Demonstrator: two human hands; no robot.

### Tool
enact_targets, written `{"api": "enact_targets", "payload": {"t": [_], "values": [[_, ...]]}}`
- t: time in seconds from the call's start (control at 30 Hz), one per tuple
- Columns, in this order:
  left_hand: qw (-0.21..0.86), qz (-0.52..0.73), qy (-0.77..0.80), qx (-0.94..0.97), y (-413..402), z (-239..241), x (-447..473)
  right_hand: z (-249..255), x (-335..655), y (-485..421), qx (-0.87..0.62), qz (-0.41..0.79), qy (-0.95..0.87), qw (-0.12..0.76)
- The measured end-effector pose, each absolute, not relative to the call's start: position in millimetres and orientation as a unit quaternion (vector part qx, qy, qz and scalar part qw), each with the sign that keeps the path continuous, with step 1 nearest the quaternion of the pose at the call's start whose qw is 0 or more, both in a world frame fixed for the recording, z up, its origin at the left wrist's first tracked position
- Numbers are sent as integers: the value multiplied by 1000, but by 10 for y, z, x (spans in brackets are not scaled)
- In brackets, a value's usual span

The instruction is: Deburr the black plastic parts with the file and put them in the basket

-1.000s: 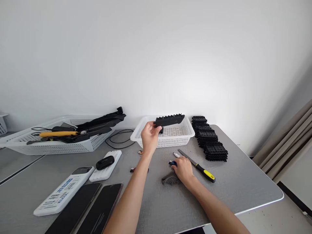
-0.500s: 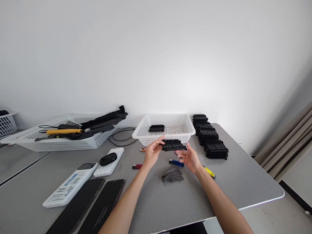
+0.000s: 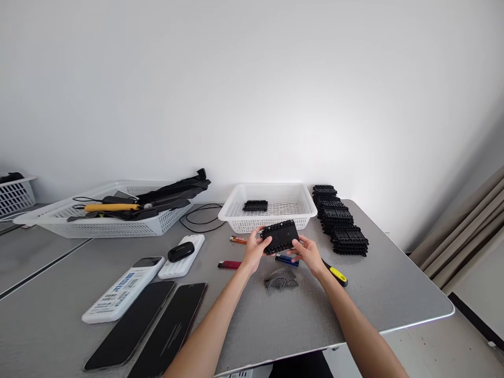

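Observation:
Both my hands hold one black ribbed plastic plate (image 3: 280,237) above the grey table (image 3: 394,294), tilted so its face points toward me. My left hand (image 3: 255,251) grips its left edge and my right hand (image 3: 309,254) grips its right edge. Behind it stands a white mesh basket (image 3: 303,207) with another black plate (image 3: 255,206) lying inside. A row of stacked black plates (image 3: 339,223) runs along the table to the right of the basket.
Under my hands lie a grey cloth scrap (image 3: 281,280), a blue lighter (image 3: 286,259), a red lighter (image 3: 229,264), an orange lighter (image 3: 238,240) and a yellow-handled tool (image 3: 334,272). On the left are two dark phones (image 3: 153,328), a white calculator (image 3: 123,289), a white power bank (image 3: 181,255) and a large tool basket (image 3: 98,218).
My left hand brought the black plate down from over the basket toward me. My right hand left the table and took its right edge; the plate now tilts up between both hands.

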State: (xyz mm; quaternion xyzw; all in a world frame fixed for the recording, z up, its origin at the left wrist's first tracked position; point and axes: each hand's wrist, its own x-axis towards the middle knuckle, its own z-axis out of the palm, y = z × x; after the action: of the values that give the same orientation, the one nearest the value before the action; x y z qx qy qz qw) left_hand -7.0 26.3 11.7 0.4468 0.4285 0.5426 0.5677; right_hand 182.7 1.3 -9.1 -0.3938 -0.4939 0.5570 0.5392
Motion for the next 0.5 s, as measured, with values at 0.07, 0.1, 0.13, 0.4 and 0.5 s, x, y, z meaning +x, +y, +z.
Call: {"api": "enact_targets", "payload": {"t": [0.07,0.1,0.13,0.4,0.5], "values": [[563,547,443,434,286,101,-100,-70,1930,-69,-456,479,-564,495],[562,550,447,426,299,92,-114,-63,2006,-126,-501,423,-588,474],[562,553,449,420,313,82,-126,-62,2094,-191,-555,350,-608,448],[549,565,444,427,355,0,-102,-202,2409,-594,-743,42,-650,153],[546,570,442,425,337,35,-103,-218,2331,-608,-734,27,-668,120]]}}
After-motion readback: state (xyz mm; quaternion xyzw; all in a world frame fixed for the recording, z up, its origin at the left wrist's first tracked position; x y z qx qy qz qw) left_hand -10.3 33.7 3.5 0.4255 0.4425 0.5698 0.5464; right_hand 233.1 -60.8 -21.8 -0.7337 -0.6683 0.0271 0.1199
